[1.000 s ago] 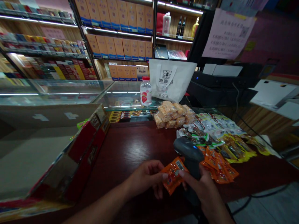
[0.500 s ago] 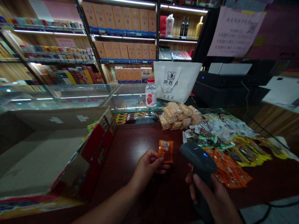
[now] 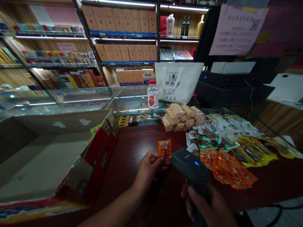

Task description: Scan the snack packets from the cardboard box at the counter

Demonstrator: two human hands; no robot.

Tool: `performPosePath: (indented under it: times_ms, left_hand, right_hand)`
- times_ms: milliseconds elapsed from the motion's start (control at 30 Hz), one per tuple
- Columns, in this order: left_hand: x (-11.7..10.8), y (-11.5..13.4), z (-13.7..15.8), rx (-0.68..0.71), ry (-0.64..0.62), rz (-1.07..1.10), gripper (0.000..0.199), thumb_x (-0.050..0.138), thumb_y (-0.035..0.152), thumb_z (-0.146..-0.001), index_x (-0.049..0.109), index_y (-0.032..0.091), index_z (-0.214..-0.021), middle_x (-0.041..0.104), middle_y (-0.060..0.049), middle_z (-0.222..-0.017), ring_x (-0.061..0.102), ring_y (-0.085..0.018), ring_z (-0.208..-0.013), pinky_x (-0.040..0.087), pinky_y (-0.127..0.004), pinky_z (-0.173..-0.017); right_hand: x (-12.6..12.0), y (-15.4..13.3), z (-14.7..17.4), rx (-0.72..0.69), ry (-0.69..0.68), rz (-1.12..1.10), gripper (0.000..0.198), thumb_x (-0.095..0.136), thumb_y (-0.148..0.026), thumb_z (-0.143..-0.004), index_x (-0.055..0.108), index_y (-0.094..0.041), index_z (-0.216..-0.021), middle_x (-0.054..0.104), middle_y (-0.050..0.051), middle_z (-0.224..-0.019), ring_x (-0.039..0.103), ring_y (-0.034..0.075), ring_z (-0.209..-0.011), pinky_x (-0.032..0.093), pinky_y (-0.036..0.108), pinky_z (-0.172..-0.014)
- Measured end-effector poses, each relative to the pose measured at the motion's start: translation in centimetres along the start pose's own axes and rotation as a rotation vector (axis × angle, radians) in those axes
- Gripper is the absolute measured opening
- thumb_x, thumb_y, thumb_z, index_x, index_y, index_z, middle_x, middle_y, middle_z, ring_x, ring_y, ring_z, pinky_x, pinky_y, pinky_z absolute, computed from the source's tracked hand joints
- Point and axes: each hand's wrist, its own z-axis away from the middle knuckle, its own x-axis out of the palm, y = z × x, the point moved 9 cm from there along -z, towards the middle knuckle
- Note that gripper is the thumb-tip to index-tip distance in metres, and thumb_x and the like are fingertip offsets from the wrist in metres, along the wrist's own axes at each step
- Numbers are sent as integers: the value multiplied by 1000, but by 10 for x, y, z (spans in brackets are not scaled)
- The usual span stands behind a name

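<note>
Between thumb and fingers, my left hand [image 3: 149,168] pinches a small orange snack packet [image 3: 165,149] upright above the dark wooden counter [image 3: 132,145]. A barcode label shows at the packet's top. My right hand [image 3: 205,201] is wrapped round the handle of a dark barcode scanner [image 3: 190,166], whose blue light is lit. The scanner's head points left and is close to the packet, with a small gap between them. Right of the scanner lies a pile of similar orange packets [image 3: 230,168].
An open cardboard box [image 3: 94,157] stands at left. Behind are wrapped biscuits [image 3: 180,117], a strawberry-label bottle [image 3: 152,94] and a white bag [image 3: 181,80]. Green-edged packets [image 3: 208,138] and yellow packets [image 3: 254,150] lie at right. A black cable [image 3: 274,130] runs at far right.
The scanner in my right hand has moved left, nearer the orange packet. My left hand has shifted slightly left with the packet. More of the orange pile shows now.
</note>
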Motion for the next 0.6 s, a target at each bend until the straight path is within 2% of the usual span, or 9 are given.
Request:
performPosePath:
  times_ms: [200,433,600]
  left_hand:
    - [0,-4,1,-23,3,19,46,86,31,-66,46,20,-83,76,-1,-82,75,-21,-68,59,-27,-60]
    - [1,0,2,-27,9,-63,40,84,33,-68,50,18,-83,77,-8,-94,76,-25,-84,58,-26,-61]
    - [-1,-2,-2,-4,-6,-7,48,87,33,-63,46,19,-81,77,-7,-88,76,-22,-76,57,-24,-61]
  right_hand:
    - [-1,3,0,15,13,2,62,66,-81,-66,65,-18,-72,57,-1,-42,48,11,-38,40,24,-43]
    - [-1,0,2,-1,31,9,62,66,-81,-67,65,-18,-71,56,-1,-41,48,12,-37,39,24,-42]
    - [-4,2,1,-38,-2,43,60,62,-79,-72,66,-19,-74,58,-1,-43,50,14,-39,41,26,-43]
